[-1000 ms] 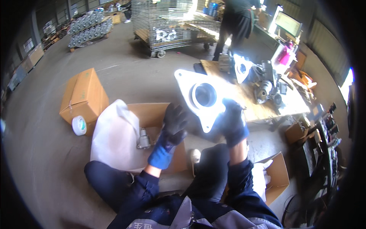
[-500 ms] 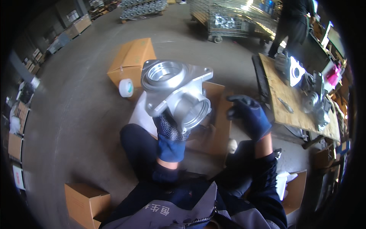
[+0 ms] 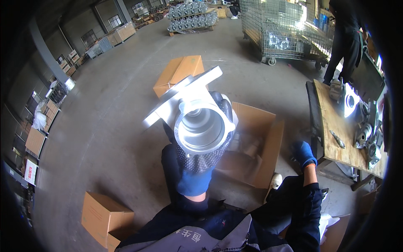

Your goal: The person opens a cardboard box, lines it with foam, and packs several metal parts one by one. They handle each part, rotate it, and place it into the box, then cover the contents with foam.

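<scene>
My left hand, in a blue glove with a dark dotted palm, is wrapped round a silver cast-metal housing. The housing is raised in front of me and tilted, its round bore facing me and its flat flange slanting up to the right. Behind it, an open cardboard box on the floor contains wrapped pieces that I cannot make out clearly. My right hand, gloved in blue, is out to the right beside the wooden table. Its fingers are mostly hidden and dark.
Beyond the housing stands a closed cardboard box; another carton is at lower left. Metal castings and a small tool lie on the table. A person stands behind it, near a wheeled wire cage.
My left hand has turned the housing so its side bore faces me. My right hand has moved down and away from it, toward the table. The whole view has shifted.
</scene>
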The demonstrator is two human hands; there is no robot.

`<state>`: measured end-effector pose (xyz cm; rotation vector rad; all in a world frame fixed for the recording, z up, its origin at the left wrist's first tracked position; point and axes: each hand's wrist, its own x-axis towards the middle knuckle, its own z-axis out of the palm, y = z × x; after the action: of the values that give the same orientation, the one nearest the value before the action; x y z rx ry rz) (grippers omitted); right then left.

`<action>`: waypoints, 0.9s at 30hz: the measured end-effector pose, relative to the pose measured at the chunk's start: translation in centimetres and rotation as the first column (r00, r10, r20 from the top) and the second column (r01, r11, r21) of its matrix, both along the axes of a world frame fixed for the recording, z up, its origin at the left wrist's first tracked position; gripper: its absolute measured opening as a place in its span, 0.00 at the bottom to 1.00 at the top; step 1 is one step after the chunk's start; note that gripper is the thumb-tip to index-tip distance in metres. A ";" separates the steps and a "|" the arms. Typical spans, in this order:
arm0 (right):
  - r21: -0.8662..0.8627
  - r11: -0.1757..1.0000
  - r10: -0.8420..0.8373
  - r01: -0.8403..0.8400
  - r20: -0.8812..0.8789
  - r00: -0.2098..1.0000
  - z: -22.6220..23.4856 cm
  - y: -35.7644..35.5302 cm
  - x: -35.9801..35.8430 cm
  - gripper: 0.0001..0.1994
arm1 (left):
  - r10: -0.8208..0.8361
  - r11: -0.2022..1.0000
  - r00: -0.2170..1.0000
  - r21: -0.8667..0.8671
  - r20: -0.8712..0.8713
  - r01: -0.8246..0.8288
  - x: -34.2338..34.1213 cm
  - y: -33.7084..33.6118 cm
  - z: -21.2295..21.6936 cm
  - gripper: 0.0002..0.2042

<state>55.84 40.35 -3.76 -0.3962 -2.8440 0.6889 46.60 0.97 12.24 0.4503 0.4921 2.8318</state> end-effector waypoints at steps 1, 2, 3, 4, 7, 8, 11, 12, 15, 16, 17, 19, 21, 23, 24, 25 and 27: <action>0.009 1.000 -0.010 0.010 -0.013 1.000 0.1 0.2 0.5 0.13 | -0.007 1.000 1.000 -0.002 0.006 0.007 -0.1 0.3 -0.7 0.25; -0.005 1.000 -0.014 0.014 0.009 1.000 0.4 0.0 0.6 0.13 | 0.012 1.000 1.000 -0.014 0.008 -0.012 0.3 -0.2 -0.9 0.25; -0.019 1.000 -0.020 0.020 0.031 0.999 0.8 -0.2 0.6 0.12 | 0.031 0.999 0.999 -0.038 0.013 -0.031 0.7 -0.6 -1.4 0.25; -0.032 0.999 -0.026 0.028 0.053 0.998 1.0 -0.4 0.6 0.12 | 0.044 0.998 0.999 -0.056 0.029 -0.042 1.3 -0.9 -2.0 0.25; -0.014 0.999 0.051 -0.051 0.014 0.999 1.1 -1.0 0.1 0.14 | 0.120 0.986 0.991 -0.123 0.066 -0.111 4.1 -2.7 -3.7 0.25; -0.018 0.999 0.043 -0.042 0.020 0.999 1.3 -1.0 0.2 0.14 | 0.125 0.985 0.989 -0.133 0.085 -0.113 4.8 -2.9 -4.4 0.25; -0.053 0.999 0.009 -0.005 0.072 0.997 2.2 -1.3 0.5 0.13 | 0.118 0.983 0.987 -0.151 0.108 -0.101 5.3 -2.9 -5.5 0.25; -0.077 0.997 -0.003 0.012 0.111 0.994 2.6 -1.4 0.5 0.12 | 0.112 0.983 0.988 -0.154 0.109 -0.095 5.1 -2.7 -5.5 0.25; -0.021 0.999 0.045 -0.043 0.071 0.996 0.2 -0.2 -0.1 0.11 | 0.099 0.985 0.992 -0.149 0.083 -0.086 4.2 -2.0 -4.3 0.25; 0.034 0.997 0.066 -0.068 0.040 0.997 -0.5 0.5 0.0 0.11 | 0.081 0.989 0.994 -0.132 0.073 -0.071 3.5 -1.5 -3.9 0.26; 0.012 0.997 0.078 -0.079 0.049 0.996 -0.5 0.3 0.0 0.11 | 0.077 0.989 0.995 -0.128 0.063 -0.068 3.1 -1.4 -3.9 0.26; -0.018 0.998 0.068 -0.067 0.076 0.995 0.5 -0.1 0.2 0.10 | 0.022 0.995 0.998 -0.099 0.060 -0.015 1.8 0.1 -3.7 0.26; -0.059 0.997 0.056 -0.050 0.094 0.994 1.6 -0.9 0.2 0.11 | 0.007 0.995 0.999 -0.098 0.045 -0.003 1.7 0.3 -3.0 0.26; 0.016 0.996 0.081 -0.083 0.071 0.994 1.0 -0.6 -0.2 0.11 | 0.021 0.994 0.999 -0.109 0.041 -0.016 2.0 -0.3 -3.0 0.26; 0.027 0.996 0.087 -0.089 0.054 0.995 0.6 -0.3 0.0 0.11 | 0.028 0.993 0.999 -0.113 0.044 -0.023 2.1 -0.6 -3.5 0.26; 0.039 0.995 0.092 -0.094 0.038 0.995 0.0 0.1 0.5 0.12 | 0.034 0.992 0.998 -0.119 0.046 -0.028 2.4 -0.8 -4.0 0.26; 0.003 0.997 0.082 -0.082 0.057 0.995 0.5 -0.3 0.4 0.12 | 0.063 0.988 0.996 -0.141 0.055 -0.054 3.0 -1.9 -5.0 0.26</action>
<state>56.21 40.05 -3.21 -0.3044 -2.9299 0.6955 49.65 -0.97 7.23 0.3285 0.6971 2.8325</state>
